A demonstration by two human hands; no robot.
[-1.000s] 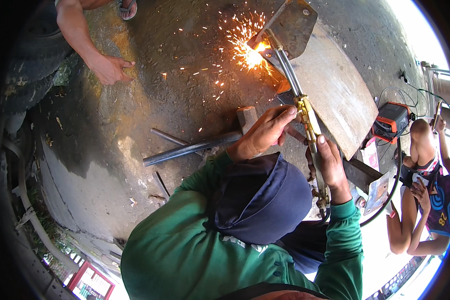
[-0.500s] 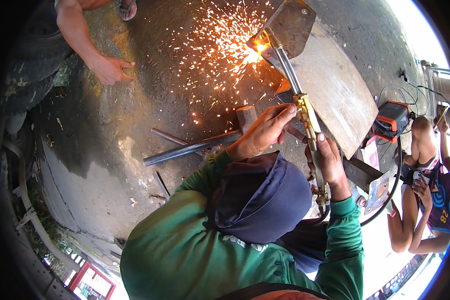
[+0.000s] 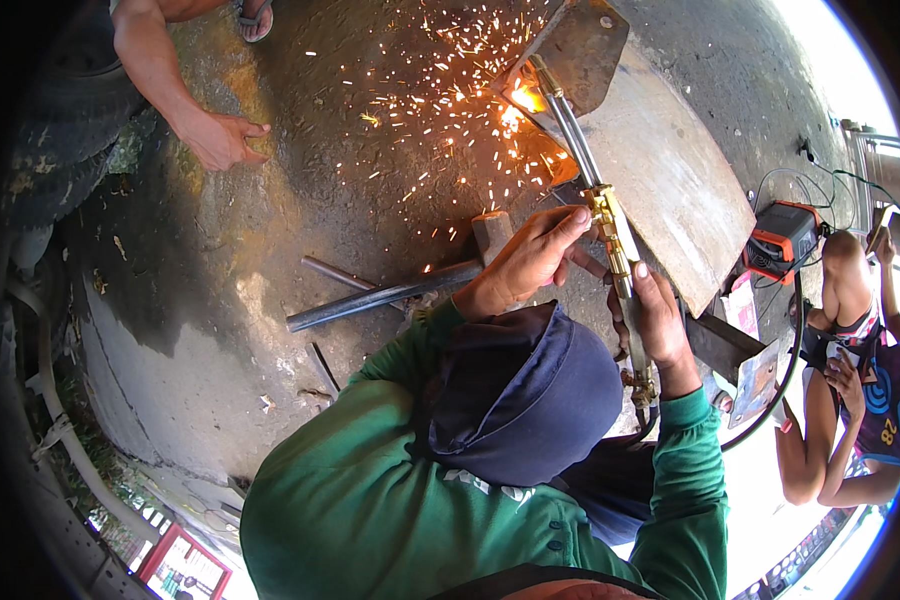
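A brass and steel cutting torch (image 3: pixel 625 270) runs up from my hands to a metal plate with clipped corners (image 3: pixel 592 55). An orange flame burns at the plate's lower left edge, beside the torch tip, and sparks scatter left over the ground. My right hand (image 3: pixel 660 320) is wrapped round the torch handle. Higher up, my left hand (image 3: pixel 530 262) steadies the brass body, its thumb against the near side and some fingers hidden behind. Both my sleeves are green. A rounded form in dark blue cloth (image 3: pixel 525 395) hides part of the ground below my hands.
A hammer (image 3: pixel 385 297) and a metal rod (image 3: pixel 345 273) lie left of my hands. A large metal sheet (image 3: pixel 670 170) lies under the plate. An orange-black machine (image 3: pixel 785 240) and a black hose (image 3: pixel 785 385) are right. Another person's hand (image 3: pixel 222 138) hangs upper left; someone sits far right (image 3: pixel 880 400).
The spark shower has thinned and spread out. The bright glow at the torch tip is now a broader orange flame. My hands have barely moved on the torch.
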